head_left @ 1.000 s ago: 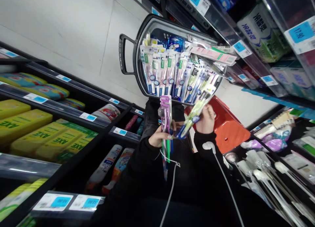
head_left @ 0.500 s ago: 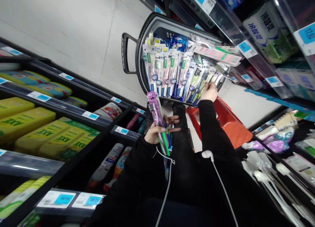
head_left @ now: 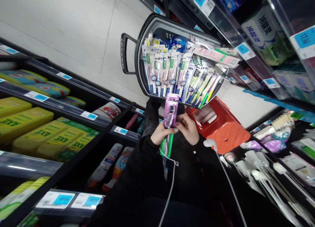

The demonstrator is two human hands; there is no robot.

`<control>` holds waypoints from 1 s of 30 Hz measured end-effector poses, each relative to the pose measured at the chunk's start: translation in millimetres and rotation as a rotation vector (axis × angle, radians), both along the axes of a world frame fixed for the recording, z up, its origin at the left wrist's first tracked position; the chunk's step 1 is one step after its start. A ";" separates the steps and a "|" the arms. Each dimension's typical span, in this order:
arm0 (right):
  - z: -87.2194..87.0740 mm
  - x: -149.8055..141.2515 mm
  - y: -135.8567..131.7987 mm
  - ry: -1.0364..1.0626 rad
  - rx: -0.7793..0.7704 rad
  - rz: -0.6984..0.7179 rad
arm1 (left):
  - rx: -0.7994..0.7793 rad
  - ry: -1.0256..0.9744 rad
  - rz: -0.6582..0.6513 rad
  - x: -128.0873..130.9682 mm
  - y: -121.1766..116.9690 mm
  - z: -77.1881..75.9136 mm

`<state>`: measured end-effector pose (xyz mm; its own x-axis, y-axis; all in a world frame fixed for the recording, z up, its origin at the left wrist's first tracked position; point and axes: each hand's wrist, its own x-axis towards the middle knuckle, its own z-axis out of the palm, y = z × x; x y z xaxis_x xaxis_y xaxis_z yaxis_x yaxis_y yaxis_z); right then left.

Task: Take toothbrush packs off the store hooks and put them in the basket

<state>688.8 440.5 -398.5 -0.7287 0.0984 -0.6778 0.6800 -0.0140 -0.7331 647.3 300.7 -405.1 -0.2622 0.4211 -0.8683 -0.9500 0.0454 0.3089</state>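
Observation:
In my left hand point(head_left: 161, 133) is a packaged toothbrush point(head_left: 171, 110), purple at the top and green at its lower end. My thumb lies across its front, with the other fingers hidden behind. My right hand point(head_left: 188, 130) has its fingers curled in against the pack's right edge, thumb and forefinger close together. Just beyond both hands stands a dark grey shopping basket point(head_left: 157, 20) with a black handle. Many packaged toothbrushes point(head_left: 169, 69) stand in rows inside it, and a long pink-and-white box point(head_left: 214, 54) lies across its right side.
A red-orange plastic stool point(head_left: 221, 131) stands to the right of my legs. Shelves with yellow AXE bottles point(head_left: 44, 131) run along the left. Toothpaste boxes point(head_left: 267, 33) fill the upper right shelves, and white long-handled brushes point(head_left: 268, 177) hang lower right. A white earphone cable point(head_left: 172, 187) dangles before me.
My right hand has left the toothbrushes at the basket's right end and come back to the pack in my left hand. The pack has shifted right and turned more upright.

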 end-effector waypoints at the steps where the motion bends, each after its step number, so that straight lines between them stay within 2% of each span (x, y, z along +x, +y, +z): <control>1: 4.7 1.4 -2.9 -0.023 -0.017 -0.019 | -0.038 0.054 -0.046 -0.3 2.1 0.1; 3: 8.3 3.4 -4.8 -0.085 -0.044 -0.069 | -0.091 0.135 -0.133 -0.8 6.2 1.4; 7: 2.3 11.9 -1.8 -0.150 -0.164 -0.165 | -0.189 0.231 -0.318 -1.6 11.2 7.5; 9: -3.4 17.0 3.1 -0.110 -0.153 -0.227 | -0.171 0.234 -0.322 -1.4 11.7 9.4; 12: -17.7 16.6 21.2 -0.022 0.071 -0.337 | -0.123 0.065 -0.173 -0.2 10.4 6.7; 15: -43.0 0.3 50.7 0.012 0.398 -0.375 | -0.224 -0.128 -0.064 1.6 5.5 -2.1; 17: -63.6 -16.9 69.2 -0.066 0.610 -0.312 | -0.294 -0.148 -0.019 2.9 0.2 -8.7; 19: -83.3 -35.0 80.8 -0.204 0.783 -0.174 | -0.309 -0.149 0.018 4.1 -5.2 -13.6; 22: -104.9 -56.9 83.2 -0.366 0.931 0.074 | -0.277 -0.163 0.037 6.1 -10.5 -16.5; 25: -115.4 -69.5 77.6 -0.449 1.025 0.214 | -0.262 -0.156 0.036 8.1 -10.4 -16.2; 30: -120.9 -76.1 75.8 -0.507 1.097 0.287 | -0.246 -0.158 0.048 10.7 -4.2 -13.6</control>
